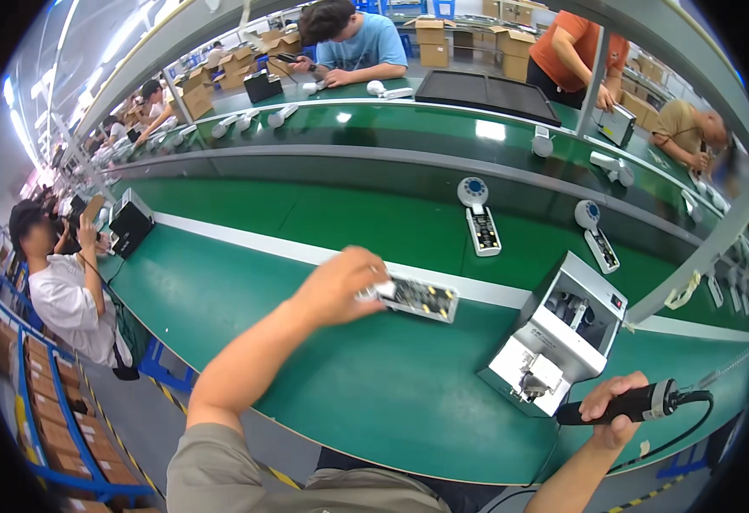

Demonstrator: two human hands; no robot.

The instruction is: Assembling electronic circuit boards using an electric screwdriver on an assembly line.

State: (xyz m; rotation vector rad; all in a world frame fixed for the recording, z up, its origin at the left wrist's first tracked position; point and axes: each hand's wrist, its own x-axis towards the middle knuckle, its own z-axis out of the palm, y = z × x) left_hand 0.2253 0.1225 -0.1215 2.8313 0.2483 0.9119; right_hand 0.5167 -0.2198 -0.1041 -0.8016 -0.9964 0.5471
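My left hand is closed round the head end of a white handheld device, just over the near edge of the belt. The device's open handle faces up and bares a circuit board with yellowish spots; its head is mostly hidden under my fingers. At the lower right my right hand grips a black electric screwdriver with a cable at its rear. The screwdriver's front end points left, beside a grey screw feeder on the green bench.
Two similar devices, one nearer and one farther right, lie on the green conveyor belt. A metal post rises beyond the feeder. Co-workers sit left and across. A dark tray lies opposite.
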